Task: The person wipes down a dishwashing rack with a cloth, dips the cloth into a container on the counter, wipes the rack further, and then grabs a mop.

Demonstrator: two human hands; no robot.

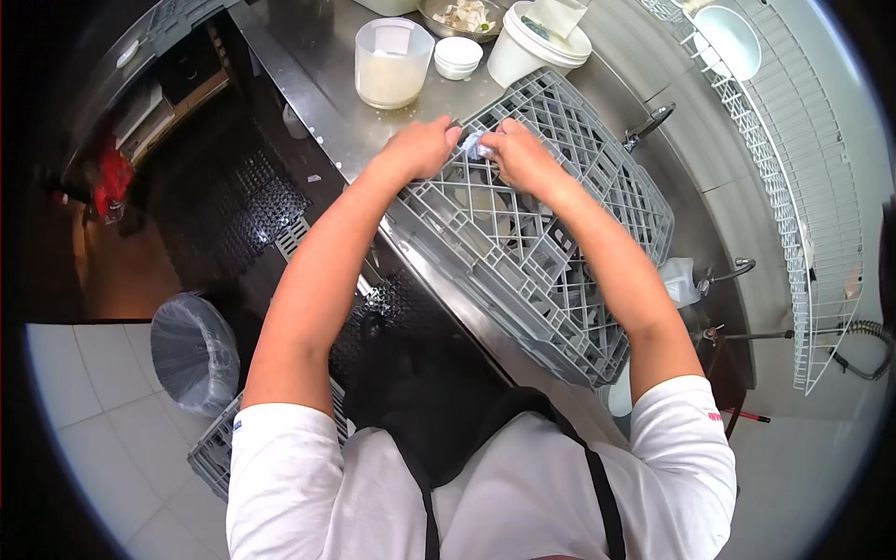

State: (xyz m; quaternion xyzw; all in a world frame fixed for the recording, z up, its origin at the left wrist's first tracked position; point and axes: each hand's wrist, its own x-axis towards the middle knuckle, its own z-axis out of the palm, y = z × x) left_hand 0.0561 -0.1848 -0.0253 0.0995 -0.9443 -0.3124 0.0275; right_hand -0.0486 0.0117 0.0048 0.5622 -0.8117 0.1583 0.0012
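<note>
A grey plastic lattice rack [597, 177] lies over the steel sink counter, with pale items partly visible beneath its grid. At its far left edge, my left hand [422, 149] is closed around the rack's rim. Close beside it, my right hand [523, 157] pinches a small crumpled whitish-blue piece [477, 146] against the rack, which looks like paper or cloth. Beyond my hands stand a clear plastic container [393, 65] with cloudy contents and a small stack of white bowls [457, 58].
A white bucket [537, 47] and a metal bowl [459, 17] with food scraps stand at the back. Taps [651, 126] and a wire shelf [793, 140] line the right wall. A lined bin [194, 353] is on the floor at left.
</note>
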